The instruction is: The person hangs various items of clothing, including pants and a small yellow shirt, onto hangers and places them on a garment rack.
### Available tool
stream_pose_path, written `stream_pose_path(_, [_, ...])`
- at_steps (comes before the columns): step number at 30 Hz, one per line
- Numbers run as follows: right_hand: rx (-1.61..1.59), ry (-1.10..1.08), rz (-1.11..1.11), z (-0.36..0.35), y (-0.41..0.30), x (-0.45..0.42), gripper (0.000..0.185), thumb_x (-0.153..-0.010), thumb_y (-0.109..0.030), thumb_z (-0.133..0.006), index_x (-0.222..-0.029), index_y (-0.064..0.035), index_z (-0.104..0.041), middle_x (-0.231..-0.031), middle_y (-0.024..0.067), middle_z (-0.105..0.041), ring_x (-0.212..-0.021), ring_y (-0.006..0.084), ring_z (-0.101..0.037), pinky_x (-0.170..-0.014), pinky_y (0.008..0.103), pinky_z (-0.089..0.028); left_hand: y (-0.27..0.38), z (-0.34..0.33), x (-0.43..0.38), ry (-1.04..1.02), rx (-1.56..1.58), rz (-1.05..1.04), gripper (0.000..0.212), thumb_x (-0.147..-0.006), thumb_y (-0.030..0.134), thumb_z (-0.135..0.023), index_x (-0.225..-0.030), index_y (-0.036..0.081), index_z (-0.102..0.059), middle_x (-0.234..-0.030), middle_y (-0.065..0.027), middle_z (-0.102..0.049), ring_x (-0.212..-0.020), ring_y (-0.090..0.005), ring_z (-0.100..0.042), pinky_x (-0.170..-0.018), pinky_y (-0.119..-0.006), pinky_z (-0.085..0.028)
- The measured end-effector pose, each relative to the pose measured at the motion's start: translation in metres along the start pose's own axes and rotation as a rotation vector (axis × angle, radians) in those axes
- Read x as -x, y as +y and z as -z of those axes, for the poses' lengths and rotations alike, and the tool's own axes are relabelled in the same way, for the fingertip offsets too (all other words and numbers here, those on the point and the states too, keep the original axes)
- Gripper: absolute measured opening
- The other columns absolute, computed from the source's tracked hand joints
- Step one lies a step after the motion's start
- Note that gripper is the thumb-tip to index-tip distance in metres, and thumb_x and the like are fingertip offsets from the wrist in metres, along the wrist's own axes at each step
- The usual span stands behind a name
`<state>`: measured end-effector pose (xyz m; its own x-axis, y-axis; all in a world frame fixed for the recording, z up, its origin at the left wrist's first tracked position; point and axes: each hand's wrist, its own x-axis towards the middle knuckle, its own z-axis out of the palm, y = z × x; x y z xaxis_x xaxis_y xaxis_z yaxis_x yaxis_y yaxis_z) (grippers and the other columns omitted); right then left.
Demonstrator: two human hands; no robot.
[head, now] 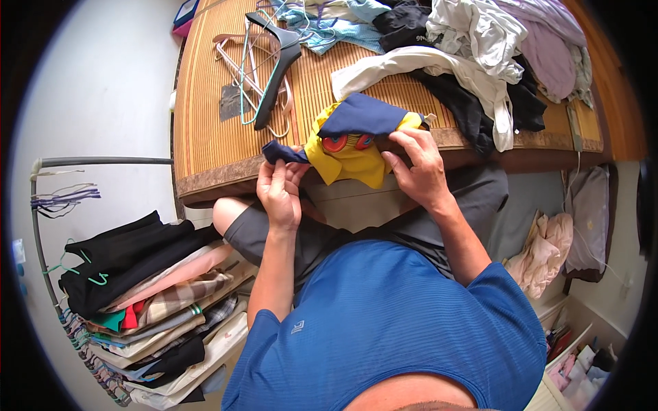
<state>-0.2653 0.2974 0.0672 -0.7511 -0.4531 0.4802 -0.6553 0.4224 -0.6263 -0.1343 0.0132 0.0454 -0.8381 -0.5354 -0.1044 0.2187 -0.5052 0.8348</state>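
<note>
A yellow and navy garment point(349, 167) with a red round print is partly folded over at the front edge of the slatted mat. My left hand point(280, 192) pinches a narrow navy end of it between thumb and fingers. With thumb and fingertips, my right hand point(421, 167) holds the garment's right side, near the edge of a folded navy part. Beyond my left hand lie a black hanger point(280, 72) and several thinner hangers, tangled together. A white garment point(401, 61) with a long sleeve stretches out just behind the yellow one.
Piled clothes, among them a lilac one point(547, 56) and a light blue checked one point(334, 36), cover the mat's far right. A rack of hung clothes point(154, 287) stands at my left. Pink fabric point(545, 251) hangs at the right, above an open drawer point(581, 354) holding small items.
</note>
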Motion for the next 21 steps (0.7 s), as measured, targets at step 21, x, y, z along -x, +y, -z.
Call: stream_pose_path(21, [-0.068,0.179,-0.251,0.001,0.035,0.000,0.024,-0.098,-0.003,-0.081,-0.118,0.0012,-0.070,-0.120,0.0152,-0.077,-0.106,0.0313,-0.074,-0.096,0.0405,-0.059,-0.036,-0.027,0.040,0.051,-0.490,0.200,0.024,-0.103,0.012,-0.086,-0.116,-0.003,-0.073,-0.102,-0.0029,-0.076,-0.090,-0.0095,-0.067,-0.083,-0.026,-0.054])
